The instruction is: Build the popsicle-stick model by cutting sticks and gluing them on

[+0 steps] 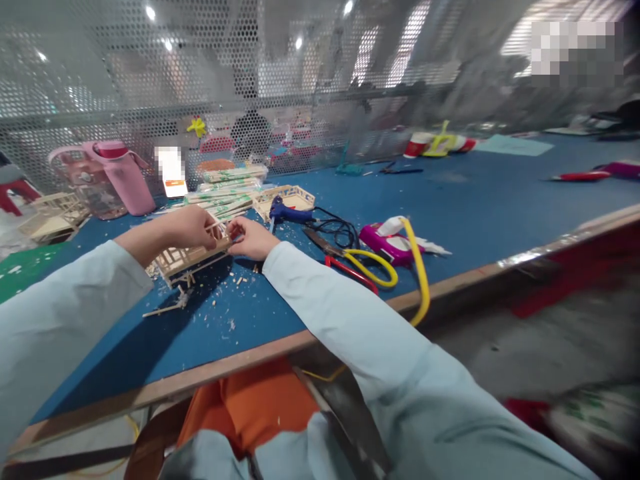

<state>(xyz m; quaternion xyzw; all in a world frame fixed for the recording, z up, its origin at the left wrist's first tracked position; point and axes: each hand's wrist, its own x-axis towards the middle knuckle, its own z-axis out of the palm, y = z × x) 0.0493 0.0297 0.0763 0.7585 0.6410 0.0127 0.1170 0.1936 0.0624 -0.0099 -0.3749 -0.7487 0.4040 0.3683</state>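
A small wooden stick model [193, 259] with railings stands on the blue table, tilted a little. My left hand [193, 229] rests over its top, fingers bent around a thin pale stick at the model's far right part. At the model's right end is my right hand [250, 238], its fingertips pinched close to the stick and the railing; what lies between them is too small to make out. Loose sticks [163, 311] and wood crumbs lie in front of the model. Behind my right hand lies a blue glue gun [290, 212] with a black cord.
Wooden trays [297, 199] and bundled sticks [235, 183] lie behind the hands. Pink bottle [127, 179] and lit phone [172, 175] stand at back left. Right of my hands are yellow-and-red-handled cutters [373, 268] and a purple object [387, 243]. The table's front edge [270, 348] runs below.
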